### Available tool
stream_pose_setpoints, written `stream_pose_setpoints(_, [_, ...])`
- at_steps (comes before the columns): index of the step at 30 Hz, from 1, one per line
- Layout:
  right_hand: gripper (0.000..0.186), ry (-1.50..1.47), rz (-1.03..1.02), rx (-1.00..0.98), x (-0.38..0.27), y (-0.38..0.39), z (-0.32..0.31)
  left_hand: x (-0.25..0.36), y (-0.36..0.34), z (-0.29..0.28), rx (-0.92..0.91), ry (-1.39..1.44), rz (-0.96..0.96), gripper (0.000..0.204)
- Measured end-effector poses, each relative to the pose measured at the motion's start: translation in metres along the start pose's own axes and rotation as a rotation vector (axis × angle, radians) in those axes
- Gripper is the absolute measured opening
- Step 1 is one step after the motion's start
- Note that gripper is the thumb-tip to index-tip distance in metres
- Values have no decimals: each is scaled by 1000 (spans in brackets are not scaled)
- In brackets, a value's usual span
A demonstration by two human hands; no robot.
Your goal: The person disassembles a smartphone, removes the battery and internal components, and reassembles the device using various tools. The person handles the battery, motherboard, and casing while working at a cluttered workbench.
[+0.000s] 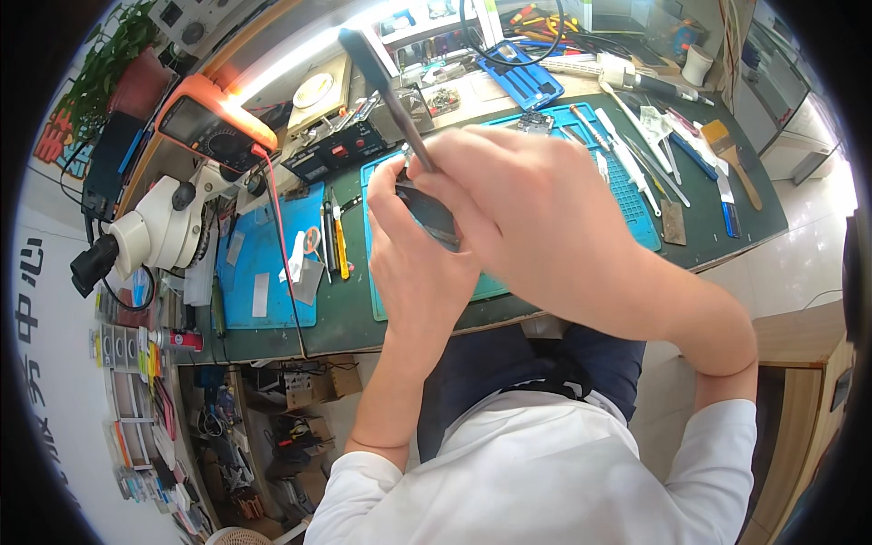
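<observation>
My left hand (pixel 416 272) is closed round a dark, glossy, flat piece (pixel 431 216), mostly hidden by my fingers; its kind cannot be made out. Over it, my right hand (pixel 536 195) grips a slim dark tool (pixel 411 127) that slants up to the left and widens into a blockier black end. The tool's lower end is hidden by my fingers, so whether it touches the flat piece cannot be told. Both hands are raised above a teal work mat (pixel 490 289) on the dark green bench top (pixel 350 313).
Left of my hands are a blue mat (pixel 238 304), a white microscope (pixel 159 227) and an orange multimeter (pixel 216 125) with a red lead. On the right lie a wooden-handled brush (pixel 734 159), white-handled tools (pixel 629 163) and a hot-air handpiece (pixel 618 73). Behind stands a blue tray (pixel 522 80).
</observation>
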State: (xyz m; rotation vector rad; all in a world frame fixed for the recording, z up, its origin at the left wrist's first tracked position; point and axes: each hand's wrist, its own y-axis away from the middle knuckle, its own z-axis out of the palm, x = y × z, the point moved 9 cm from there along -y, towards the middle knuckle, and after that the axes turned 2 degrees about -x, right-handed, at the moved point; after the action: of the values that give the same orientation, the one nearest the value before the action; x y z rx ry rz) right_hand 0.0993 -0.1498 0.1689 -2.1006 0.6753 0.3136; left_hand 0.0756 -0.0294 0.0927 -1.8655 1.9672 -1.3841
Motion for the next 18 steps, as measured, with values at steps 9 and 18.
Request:
stream_pose_setpoints(9, [22,-348,-145,323,31,74,-7,1,-3,0,14,24,20,79])
stream_pose_setpoints(18, [28,-242,-250,402,27,82,10,-7,-1,2,-32,81,-46,78])
